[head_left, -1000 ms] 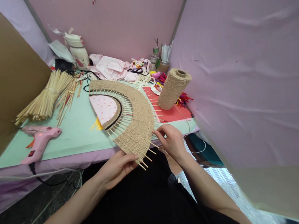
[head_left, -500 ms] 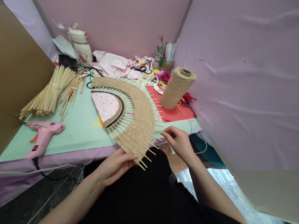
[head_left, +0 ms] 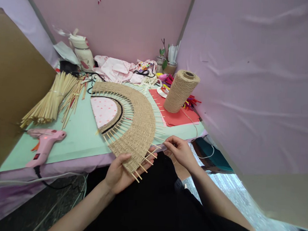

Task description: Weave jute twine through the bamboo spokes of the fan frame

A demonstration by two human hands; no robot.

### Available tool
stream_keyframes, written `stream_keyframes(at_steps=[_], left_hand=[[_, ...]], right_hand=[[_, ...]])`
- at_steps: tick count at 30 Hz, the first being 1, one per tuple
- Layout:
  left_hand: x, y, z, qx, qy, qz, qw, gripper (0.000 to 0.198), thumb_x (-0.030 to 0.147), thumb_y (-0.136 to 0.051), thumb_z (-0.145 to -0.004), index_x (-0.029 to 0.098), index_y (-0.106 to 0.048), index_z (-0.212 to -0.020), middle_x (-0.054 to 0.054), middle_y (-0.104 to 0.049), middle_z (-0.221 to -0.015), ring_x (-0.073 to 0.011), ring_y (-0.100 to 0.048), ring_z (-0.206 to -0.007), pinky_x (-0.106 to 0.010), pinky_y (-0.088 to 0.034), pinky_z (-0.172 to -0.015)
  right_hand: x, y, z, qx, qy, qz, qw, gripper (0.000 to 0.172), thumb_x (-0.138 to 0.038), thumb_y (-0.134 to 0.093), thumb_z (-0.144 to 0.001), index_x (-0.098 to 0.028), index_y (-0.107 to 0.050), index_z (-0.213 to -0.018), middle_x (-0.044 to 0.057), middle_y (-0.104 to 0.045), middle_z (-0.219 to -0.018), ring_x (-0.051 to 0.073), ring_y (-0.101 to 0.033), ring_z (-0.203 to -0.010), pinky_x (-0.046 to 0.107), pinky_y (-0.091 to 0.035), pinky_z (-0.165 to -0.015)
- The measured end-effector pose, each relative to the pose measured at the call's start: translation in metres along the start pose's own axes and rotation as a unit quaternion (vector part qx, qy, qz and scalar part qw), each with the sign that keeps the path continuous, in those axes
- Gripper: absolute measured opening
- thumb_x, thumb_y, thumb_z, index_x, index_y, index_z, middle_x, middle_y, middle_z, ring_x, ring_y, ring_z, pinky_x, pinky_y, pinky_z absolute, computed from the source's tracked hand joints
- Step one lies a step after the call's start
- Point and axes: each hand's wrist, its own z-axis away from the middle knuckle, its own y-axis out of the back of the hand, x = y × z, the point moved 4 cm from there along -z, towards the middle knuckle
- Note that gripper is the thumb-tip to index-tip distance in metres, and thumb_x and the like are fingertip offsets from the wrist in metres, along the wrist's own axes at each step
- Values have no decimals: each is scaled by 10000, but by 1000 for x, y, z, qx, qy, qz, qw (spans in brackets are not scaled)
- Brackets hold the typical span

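Observation:
A half-ring fan of woven twine (head_left: pixel 143 118) on thin wooden sticks spans the table's front edge, its sticks jutting from the outer rim. Its inner half-disc (head_left: pixel 104 111) is pink dotted cloth with a black border. My left hand (head_left: pixel 120 174) grips the fan's near end, thumb on top and fingers spread beneath the sticks. At the right rim my right hand (head_left: pixel 179 149) is closed in a pinch by a stick's tip; what lies between the fingertips is too small to make out. A spool of twine (head_left: pixel 181 91) stands on red sheets, its loose strand trailing toward the table edge.
A pink glue gun (head_left: pixel 46 144) with a lit red light lies at the left front, its cord hanging off the edge. Behind it are a bundle of sticks (head_left: pixel 50 99) and a bottle (head_left: pixel 82 53). Cardboard (head_left: pixel 16 87) stands at the left.
The fan's near end has shifted left and slightly down. My left hand has slid farther under it, fingers now showing beneath the sticks. My right hand has dropped slightly, still pinched.

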Motion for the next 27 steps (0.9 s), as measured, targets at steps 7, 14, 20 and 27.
stream_keyframes(at_steps=[7,14,20,27], left_hand=[[-1,2,5,2,18,26,999,568,234,-438,-847,53,-401,-1384,-190,-521,-1369,-292,-407,-1333,-427,-245,-1147],[1,1,8,-31,26,53,998,487,227,-427,-856,61,-509,-1307,-176,-519,-1374,-266,-402,-1337,-372,-280,-1133],[2,6,12,-39,27,50,998,469,218,-404,-874,53,-526,-1296,-177,-522,-1370,-267,-405,-1334,-358,-289,-1126],[3,11,17,-58,20,57,996,478,237,-387,-885,63,-516,-1310,-161,-514,-1382,-260,-377,-1352,-366,-261,-1139]], right_hand=[[-3,-9,-10,53,57,51,996,254,-408,-589,-847,-184,-602,-730,-6,-589,-634,128,-501,-568,244,-405,-568],[-27,3,-9,90,231,209,946,166,-315,-526,-917,-193,-606,-837,52,-648,-801,176,-581,-761,294,-438,-734],[-42,13,-18,48,255,245,934,143,-285,-506,-928,-203,-598,-856,52,-649,-818,183,-591,-788,299,-441,-751],[-35,14,-27,87,202,197,955,178,-330,-556,-893,-199,-599,-780,21,-645,-755,152,-580,-688,266,-429,-689]])
